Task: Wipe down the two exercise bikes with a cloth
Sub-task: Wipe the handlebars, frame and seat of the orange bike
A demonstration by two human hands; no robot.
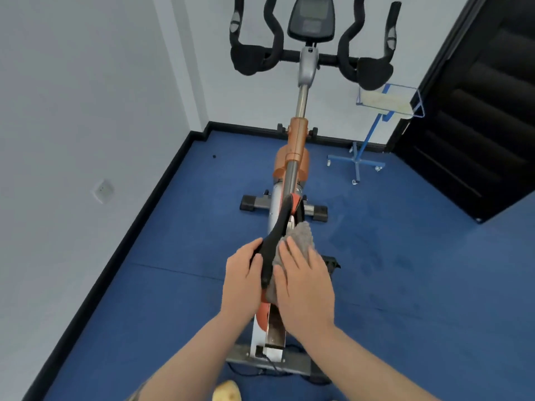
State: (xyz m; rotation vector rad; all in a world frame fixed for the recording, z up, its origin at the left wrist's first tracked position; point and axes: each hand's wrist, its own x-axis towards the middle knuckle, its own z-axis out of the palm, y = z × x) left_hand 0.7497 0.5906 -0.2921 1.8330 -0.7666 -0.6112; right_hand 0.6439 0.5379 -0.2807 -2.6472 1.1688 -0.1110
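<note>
An orange and silver exercise bike (pixel 298 140) stands in front of me on the blue floor, its black handlebars (pixel 254 59) and console (pixel 312 18) at the top of the view. Its black saddle (pixel 279 230) is tilted on edge. My left hand (pixel 241 282) grips the saddle's left side with curled fingers. My right hand (pixel 304 282) lies with straight fingers on a grey cloth (pixel 301 235), pressing it against the saddle's right side. Only one bike is in view.
A white wall with a socket (pixel 103 191) runs along the left. A blue wheeled stand (pixel 359 163) with a wire basket (pixel 389 101) stands at the back right, beside a dark door (pixel 477 111). A black cable (pixel 269 366) lies by the bike's rear foot.
</note>
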